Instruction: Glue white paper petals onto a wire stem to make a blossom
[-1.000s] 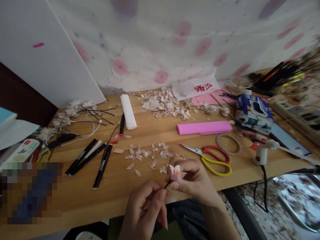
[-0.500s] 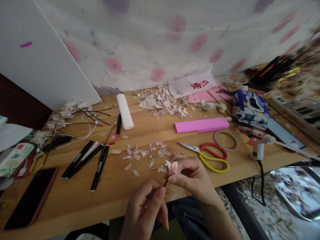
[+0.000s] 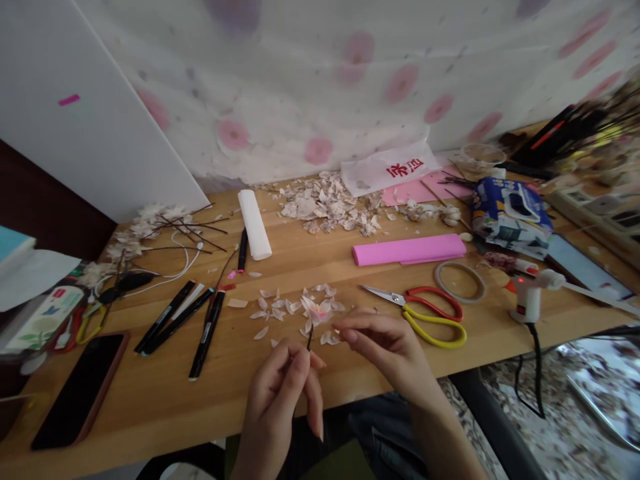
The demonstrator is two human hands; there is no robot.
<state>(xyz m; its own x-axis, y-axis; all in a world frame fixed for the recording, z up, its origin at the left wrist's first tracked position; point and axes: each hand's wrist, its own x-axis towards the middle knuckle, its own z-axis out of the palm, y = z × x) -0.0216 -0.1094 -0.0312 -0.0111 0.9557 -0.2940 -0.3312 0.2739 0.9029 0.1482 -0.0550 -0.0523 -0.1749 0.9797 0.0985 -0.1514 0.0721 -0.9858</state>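
Note:
My left hand (image 3: 283,393) is closed in a pinch on the dark stem of a small paper-like flower (image 3: 316,312) with pale pink-white petals. The flower stands upright above the fingertips, over the scattered petals. Close to its right is my right hand (image 3: 383,350), not touching it. That hand's thumb and index tips are slightly apart, with nothing visible between them. Loose pale petals (image 3: 263,313) lie on the wooden table just beyond both hands. Scissors (image 3: 415,307) with one red and one yellow handle rest beyond my right hand, blades partly open.
Black markers (image 3: 207,337) and a phone (image 3: 80,390) lie at left. Pink (image 3: 410,249) and white (image 3: 255,225) paper rolls, a petal heap (image 3: 325,200) and a tape roll (image 3: 460,281) lie farther back. A white glue gun (image 3: 529,300) with a cord stands at right.
My right hand has let go of the flower and is now apart from it. My left hand has moved the flower leftward and slightly away from me. The view has shifted a little.

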